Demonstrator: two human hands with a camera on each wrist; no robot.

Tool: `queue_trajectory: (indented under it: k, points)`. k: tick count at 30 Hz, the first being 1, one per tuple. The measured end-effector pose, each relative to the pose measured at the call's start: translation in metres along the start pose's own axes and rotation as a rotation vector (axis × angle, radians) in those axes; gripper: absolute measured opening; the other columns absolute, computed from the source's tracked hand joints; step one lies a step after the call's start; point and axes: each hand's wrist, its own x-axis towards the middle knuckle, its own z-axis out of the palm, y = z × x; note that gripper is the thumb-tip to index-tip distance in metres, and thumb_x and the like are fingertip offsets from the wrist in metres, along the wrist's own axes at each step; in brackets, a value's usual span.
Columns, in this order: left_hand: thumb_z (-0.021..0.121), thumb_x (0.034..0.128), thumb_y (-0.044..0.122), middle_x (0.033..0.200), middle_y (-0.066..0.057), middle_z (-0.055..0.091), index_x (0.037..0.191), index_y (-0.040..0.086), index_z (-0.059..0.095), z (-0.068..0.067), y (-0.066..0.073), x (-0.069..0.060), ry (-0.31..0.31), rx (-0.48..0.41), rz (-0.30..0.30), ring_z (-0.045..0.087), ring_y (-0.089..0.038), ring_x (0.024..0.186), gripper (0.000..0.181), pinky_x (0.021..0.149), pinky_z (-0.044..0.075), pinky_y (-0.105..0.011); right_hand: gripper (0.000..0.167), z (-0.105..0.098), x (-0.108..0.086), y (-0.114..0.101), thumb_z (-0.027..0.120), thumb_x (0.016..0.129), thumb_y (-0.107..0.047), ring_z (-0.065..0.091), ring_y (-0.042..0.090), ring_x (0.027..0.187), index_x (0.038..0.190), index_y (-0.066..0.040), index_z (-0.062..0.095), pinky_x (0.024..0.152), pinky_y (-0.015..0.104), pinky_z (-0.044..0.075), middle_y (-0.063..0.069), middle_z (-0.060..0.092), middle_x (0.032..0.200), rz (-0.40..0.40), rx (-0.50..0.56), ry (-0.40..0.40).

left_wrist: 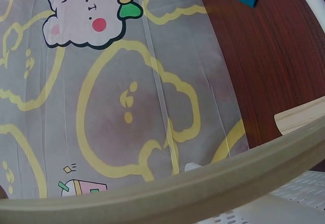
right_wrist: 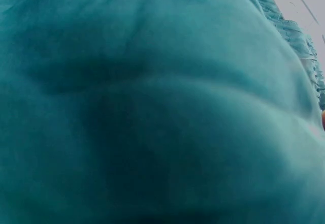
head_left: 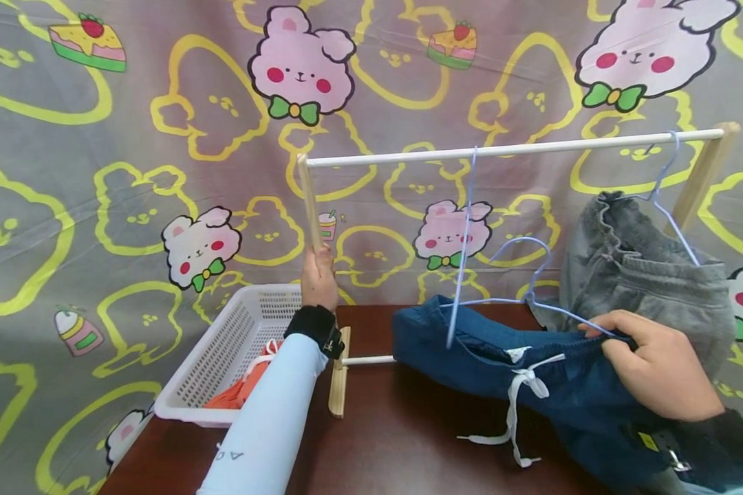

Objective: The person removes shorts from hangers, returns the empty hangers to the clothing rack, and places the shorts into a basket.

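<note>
Dark-blue cloth trousers [head_left: 576, 405] with a white drawstring [head_left: 534, 385] are held above the brown wooden desk [head_left: 408, 440], waistband [head_left: 585, 352] and pale-blue hanger [head_left: 530, 295] pinched by the right hand [head_left: 665, 364], its back upward. The left hand [head_left: 320, 278], arm outstretched, curls round a pale wooden rack post [head_left: 310, 206]; its light-blue sleeve [head_left: 269, 426] bears illegible lettering [head_left: 230, 455].

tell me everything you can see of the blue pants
The blue pants look like soft cloth, with a gathered waistband and a white drawstring tied in front, its ends dangling. They slant over the table, waist up, below the rail. A hanger sits in the waist opening, its hook off the rail. The right hand grips one end of the waist. The leg ends cannot be made out.
</note>
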Motion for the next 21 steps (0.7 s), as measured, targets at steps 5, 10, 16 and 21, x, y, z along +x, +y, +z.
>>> queue_trajectory:
  k: [5,10,16,21]
  points:
    - [0.033,0.1114,0.033,0.080,-0.003,0.040,0.117,-0.001,0.047,-0.001,-0.001,0.002,-0.006,-0.013,-0.004,0.041,-0.019,0.066,0.037,0.060,0.034,-0.030,0.025,0.007,0.006,-0.006,0.057,0.087,0.001,0.056,0.023,0.078,0.098,-0.015,0.074,0.063,0.033,0.041,0.008,0.073,0.099,-0.036,0.028,-0.001]
    - [0.034,0.1116,0.030,0.079,-0.002,0.039,0.116,-0.001,0.047,0.001,0.000,0.002,-0.010,-0.029,-0.008,0.041,-0.018,0.066,0.034,0.061,0.034,-0.029,0.028,0.014,0.009,-0.010,0.060,0.087,0.002,0.058,0.018,0.087,0.100,-0.019,0.074,0.071,0.031,0.042,0.002,0.071,0.101,-0.083,0.078,0.000]
    - [0.030,0.1123,0.029,0.079,-0.003,0.039,0.117,0.001,0.045,-0.001,0.002,0.001,-0.062,-0.011,-0.011,0.040,-0.017,0.066,0.032,0.062,0.035,-0.029,0.032,0.024,0.012,-0.020,0.061,0.088,0.003,0.057,0.007,0.084,0.096,-0.025,0.073,0.071,0.022,0.042,-0.008,0.069,0.096,-0.141,0.108,-0.019]
    - [0.027,0.1126,0.029,0.079,-0.005,0.041,0.121,0.000,0.043,-0.010,0.002,0.004,-0.115,0.000,-0.012,0.041,-0.018,0.064,0.035,0.061,0.037,-0.028,0.034,0.033,0.016,-0.030,0.058,0.088,0.004,0.059,0.008,0.083,0.095,-0.026,0.073,0.071,0.024,0.045,-0.011,0.068,0.095,-0.177,0.138,-0.033]
